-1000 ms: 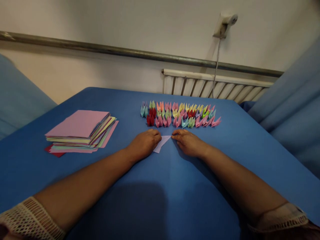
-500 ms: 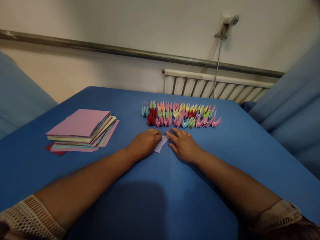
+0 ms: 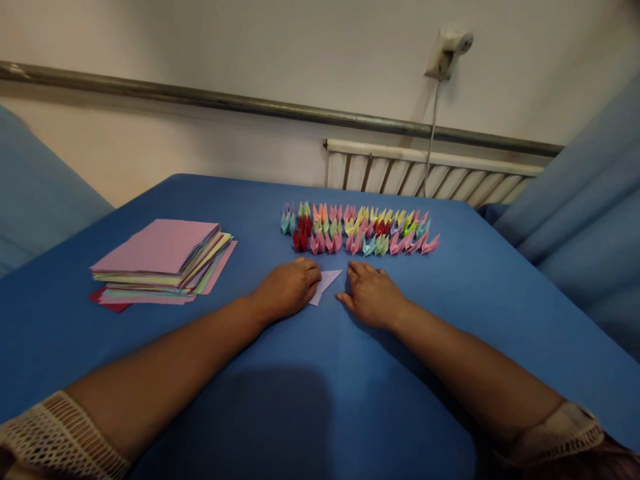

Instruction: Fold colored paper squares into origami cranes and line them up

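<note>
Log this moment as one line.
Left hand: on folded lilac paper; right hand: beside paper's tip, apart; folded figures: rows beyond hands; paper stack: left of hands

matt paper piece (image 3: 328,280), smooth paper stack (image 3: 157,247), matt tabletop (image 3: 360,393), dull metal rail (image 3: 225,101), soft cloth curtain (image 3: 585,213)

Drawn back to the right, the right hand (image 3: 374,293) is clear of the paper (image 3: 325,285), its fingertips just beside the sharp corner that they meet one second earlier. That corner, under the forefinger half a second ago, now shows whole. The fingers, spread in that last moment, lie closer together, while the thumb, tucked a second ago, juts left.
</note>
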Motion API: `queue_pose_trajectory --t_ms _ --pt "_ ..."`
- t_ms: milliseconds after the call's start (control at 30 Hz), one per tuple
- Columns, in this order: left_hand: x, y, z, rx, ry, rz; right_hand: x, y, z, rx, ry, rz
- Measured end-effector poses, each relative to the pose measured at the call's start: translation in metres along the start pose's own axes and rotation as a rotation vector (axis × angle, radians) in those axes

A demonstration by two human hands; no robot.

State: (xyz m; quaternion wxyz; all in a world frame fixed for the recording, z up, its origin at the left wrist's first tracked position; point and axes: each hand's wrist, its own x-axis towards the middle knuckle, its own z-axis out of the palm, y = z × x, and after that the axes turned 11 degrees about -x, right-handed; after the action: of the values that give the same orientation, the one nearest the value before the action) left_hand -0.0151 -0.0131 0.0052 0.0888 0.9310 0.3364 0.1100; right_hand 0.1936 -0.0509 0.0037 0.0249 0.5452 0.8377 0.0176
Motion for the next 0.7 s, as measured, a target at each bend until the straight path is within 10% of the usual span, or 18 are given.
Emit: queue_pose_trajectory --t_ms 333,700 --pt "-0.001 -0.002 0.002 -0.086 0.034 -0.012 0.002 -0.007 0.016 0.123 0.074 -0.265" --pt "-0.041 0.007 -0.009 -0.090 0.015 -0.105 0.002 -0.008 0.016 0.160 0.040 -0.240"
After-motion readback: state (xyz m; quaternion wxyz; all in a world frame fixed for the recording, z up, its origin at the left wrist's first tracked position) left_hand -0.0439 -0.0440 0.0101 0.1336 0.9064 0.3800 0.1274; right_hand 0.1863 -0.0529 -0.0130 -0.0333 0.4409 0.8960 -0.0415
